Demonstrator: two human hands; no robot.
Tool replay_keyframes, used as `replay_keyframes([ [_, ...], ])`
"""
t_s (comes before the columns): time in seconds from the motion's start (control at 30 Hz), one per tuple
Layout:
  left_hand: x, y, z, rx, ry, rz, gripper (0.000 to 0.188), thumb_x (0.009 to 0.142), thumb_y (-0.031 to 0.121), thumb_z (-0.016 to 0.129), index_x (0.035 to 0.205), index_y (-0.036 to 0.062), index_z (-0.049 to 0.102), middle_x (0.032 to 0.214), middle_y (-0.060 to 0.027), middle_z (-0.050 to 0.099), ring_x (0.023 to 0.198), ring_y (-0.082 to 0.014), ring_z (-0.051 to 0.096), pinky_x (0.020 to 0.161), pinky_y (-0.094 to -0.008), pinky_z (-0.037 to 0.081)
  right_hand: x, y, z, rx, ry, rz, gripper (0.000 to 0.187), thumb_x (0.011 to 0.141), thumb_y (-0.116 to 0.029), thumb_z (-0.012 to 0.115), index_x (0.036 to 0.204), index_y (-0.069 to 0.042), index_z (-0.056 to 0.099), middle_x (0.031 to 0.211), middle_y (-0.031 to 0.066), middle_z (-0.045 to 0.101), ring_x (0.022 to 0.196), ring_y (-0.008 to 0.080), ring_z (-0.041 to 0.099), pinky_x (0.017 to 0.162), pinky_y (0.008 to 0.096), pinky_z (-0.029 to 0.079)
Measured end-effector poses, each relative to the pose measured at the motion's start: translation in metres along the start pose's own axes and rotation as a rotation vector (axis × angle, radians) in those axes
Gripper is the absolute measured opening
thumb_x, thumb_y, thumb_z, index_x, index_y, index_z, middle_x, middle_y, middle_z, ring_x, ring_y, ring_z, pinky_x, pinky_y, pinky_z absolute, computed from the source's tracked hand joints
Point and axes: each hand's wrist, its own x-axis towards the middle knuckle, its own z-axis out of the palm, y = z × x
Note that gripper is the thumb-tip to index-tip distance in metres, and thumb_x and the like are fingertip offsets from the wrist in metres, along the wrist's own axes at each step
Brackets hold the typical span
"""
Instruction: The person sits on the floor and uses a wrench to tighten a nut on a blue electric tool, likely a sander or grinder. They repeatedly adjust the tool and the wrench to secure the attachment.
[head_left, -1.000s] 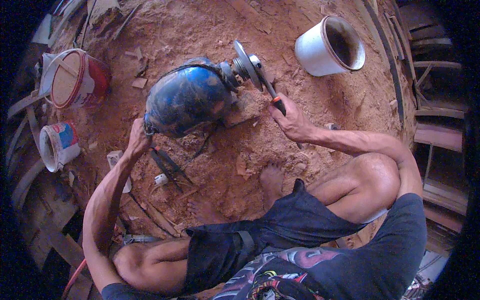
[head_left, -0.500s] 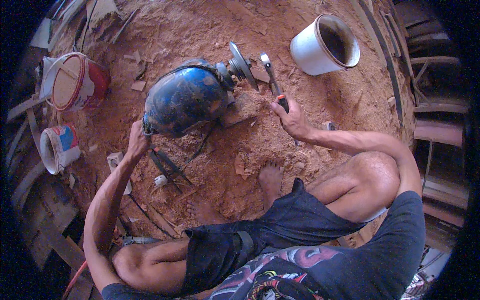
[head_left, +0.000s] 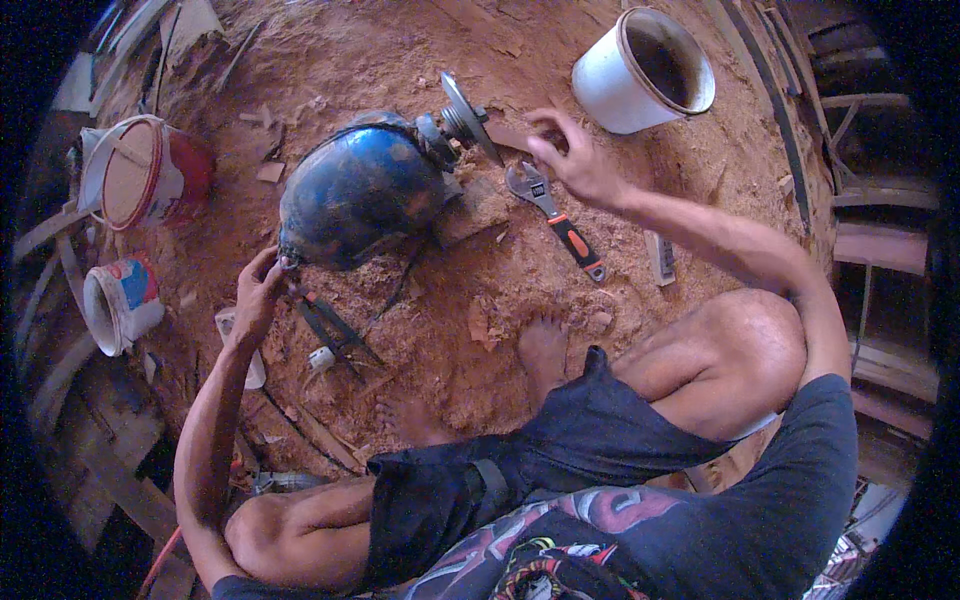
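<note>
A blue, dirt-smeared electric motor [head_left: 365, 195] lies on the sawdust, with a threaded shaft and a round metal disc [head_left: 468, 115] at its right end. My left hand [head_left: 258, 295] has its fingers closed around the small shaft end at the motor's left. Just right of the disc, my right hand [head_left: 580, 165] is raised, with curved fingers apart and nothing held. Below it, an adjustable wrench [head_left: 555, 225] with an orange and black handle rests on the ground, its jaw toward the motor. Pliers-like tool with dark handles [head_left: 325, 325] lies below the motor.
A white bucket [head_left: 615, 85] stands at the far right. On the left are a red bucket [head_left: 190, 175] and a small white and blue tub [head_left: 135, 300]. Wood scraps [head_left: 270, 172] lie in the sawdust. My bare feet [head_left: 543, 345] are near the motor.
The adjustable wrench has left my right hand and now lies on the ground. My right hand has moved up toward the disc. My left hand stays at the motor's left end.
</note>
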Motion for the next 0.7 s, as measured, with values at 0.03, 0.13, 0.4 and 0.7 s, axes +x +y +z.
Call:
replay_keyframes([
  [0.03,-0.004,0.001,-0.005,0.006,0.022,0.005,0.036,0.092,0.023,0.058,0.119,-0.0009,0.056,0.092,-0.0016,0.06,0.075,-0.0076,0.055,0.067,-0.0233,0.045,0.016,-0.015,0.001,0.157,-0.034,-0.026,0.04,0.093,-0.03,0.057,0.123,-0.005,0.049,0.097,0.0077,0.059,0.086,0.0131,0.058,0.074,0.0289,0.049],
  [0.13,0.0,-0.011,-0.011,0.104,0.027,0.095,0.039,0.092,0.024,0.057,0.122,-0.0007,0.055,0.094,-0.0014,0.061,0.079,-0.0079,0.057,0.07,-0.0241,0.047,0.036,-0.05,-0.001,0.322,-0.181,0.024,0.038,0.095,-0.027,0.056,0.126,-0.006,0.051,0.092,0.0037,0.06,0.082,0.0087,0.057,0.071,0.0251,0.049],
  [0.4,0.0,-0.005,-0.011,0.091,-0.049,0.069,0.039,0.094,0.026,0.057,0.121,-0.0007,0.056,0.097,-0.0019,0.062,0.081,-0.0085,0.057,0.072,-0.0252,0.048,0.046,-0.036,0.013,0.368,-0.179,-0.023,0.029,0.093,-0.024,0.058,0.116,-0.007,0.06,0.087,0.0035,0.068,0.074,0.0111,0.064,0.063,0.0262,0.051],
  [0.7,-0.001,-0.005,-0.009,0.109,-0.029,0.072,0.039,0.094,0.029,0.056,0.119,-0.0008,0.057,0.091,-0.0021,0.063,0.077,-0.0091,0.057,0.07,-0.0258,0.048,0.044,-0.046,0.012,0.057,-0.07,-0.17,0.026,0.094,-0.026,0.054,0.106,-0.004,0.061,0.079,0.0102,0.066,0.068,0.0182,0.064,0.063,0.0335,0.051],
])
